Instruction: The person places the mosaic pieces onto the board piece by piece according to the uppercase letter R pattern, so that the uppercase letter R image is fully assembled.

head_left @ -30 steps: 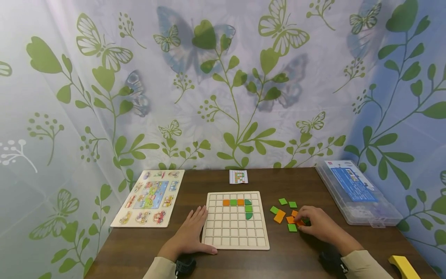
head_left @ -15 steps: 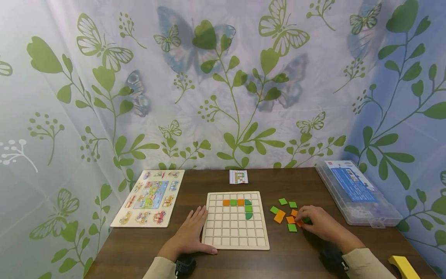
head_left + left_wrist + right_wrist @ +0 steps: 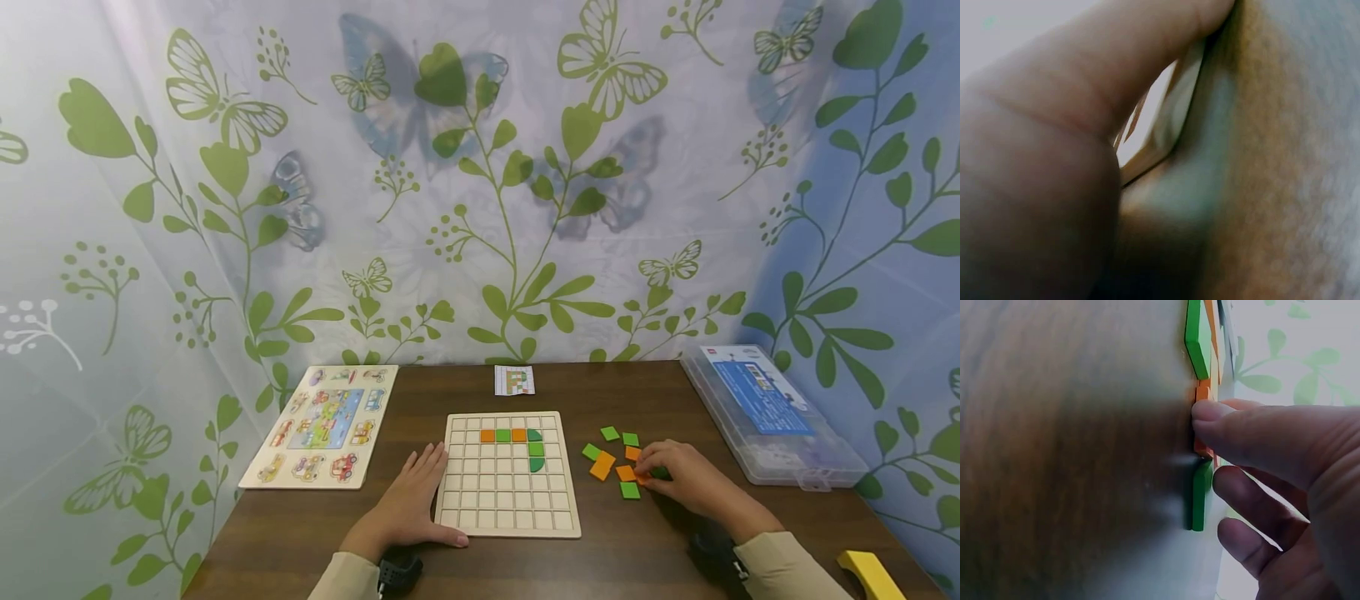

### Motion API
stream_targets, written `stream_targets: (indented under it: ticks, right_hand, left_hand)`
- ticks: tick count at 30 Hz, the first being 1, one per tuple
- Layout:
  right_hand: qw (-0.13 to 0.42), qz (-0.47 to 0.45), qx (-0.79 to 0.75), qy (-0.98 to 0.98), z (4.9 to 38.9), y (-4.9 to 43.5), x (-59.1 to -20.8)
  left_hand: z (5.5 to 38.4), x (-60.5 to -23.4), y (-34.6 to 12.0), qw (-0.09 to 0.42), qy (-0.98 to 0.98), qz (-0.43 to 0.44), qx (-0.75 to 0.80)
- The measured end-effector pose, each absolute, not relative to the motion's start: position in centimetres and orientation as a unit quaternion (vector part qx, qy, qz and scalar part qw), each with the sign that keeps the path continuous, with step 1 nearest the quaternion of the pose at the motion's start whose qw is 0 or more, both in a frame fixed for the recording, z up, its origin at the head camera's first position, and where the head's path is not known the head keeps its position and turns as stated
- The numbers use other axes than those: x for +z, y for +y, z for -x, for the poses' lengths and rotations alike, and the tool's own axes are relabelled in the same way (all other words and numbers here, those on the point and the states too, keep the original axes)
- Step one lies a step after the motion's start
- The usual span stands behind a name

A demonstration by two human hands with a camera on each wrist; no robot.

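Square pale wooden grid board [image 3: 489, 502] is lying flat on the dark brown counter [image 3: 600, 567], just right of the left hand [image 3: 405, 504]. That hand is spread, fingers at the board's side, thumb by its near corner. Six pieces sit in cells so far: orange square tile [image 3: 488, 436], bright green square tile [image 3: 503, 435], another orange, then a dark green rounded piece [image 3: 534, 435] at the turn, then a bright green and another dark green running back toward the person. Every other cell is bare, so I'd call it early days, though I can't say how many need filling.

Right hand [image 3: 690, 481] is down at the counter, pinching a loose orange tile [image 3: 1202, 449] between thumb and finger. A loose dark green piece [image 3: 1199, 497] is tucked by those fingers. More orange and bright green tiles crowd left of that hand, some maybe overlapping, between it and the board, so that's the main clutter.

Ahead of both hands there's a small printed card [image 3: 514, 380], too tiny to read. Vehicle-picture puzzle board [image 3: 375, 454] ahead-left of the left hand, clear plastic case [image 3: 795, 462] ahead-right of the right, chunky yellow piece [image 3: 870, 575] behind-right of it.
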State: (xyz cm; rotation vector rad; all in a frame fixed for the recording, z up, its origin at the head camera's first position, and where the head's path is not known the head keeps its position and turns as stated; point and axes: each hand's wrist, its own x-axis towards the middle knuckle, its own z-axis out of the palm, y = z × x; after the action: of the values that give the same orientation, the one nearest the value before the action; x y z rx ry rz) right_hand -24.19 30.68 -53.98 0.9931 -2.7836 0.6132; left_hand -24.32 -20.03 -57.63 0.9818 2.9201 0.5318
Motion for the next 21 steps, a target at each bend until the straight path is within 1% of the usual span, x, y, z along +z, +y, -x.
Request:
stream_targets:
  ticks: [4, 15, 21]
  right_hand:
    - [0.074, -0.327, 0.209, -0.919, 24.2, 30.6, -54.1]
    - [0.117, -0.286, 0.248, -0.918, 23.9, 29.9, -54.0]
    - [0.129, -0.274, 0.251, -0.919, 24.0, 29.6, -54.1]
  left_hand:
    - [24.3, -57.6, -20.0, 0.006, 0.934, -0.314, 0.170]
    - [24.2, -57.5, -20.1, 0.002, 0.932, -0.319, 0.170]
    - [24.2, -57.4, -20.1, -0.001, 0.931, -0.321, 0.172]
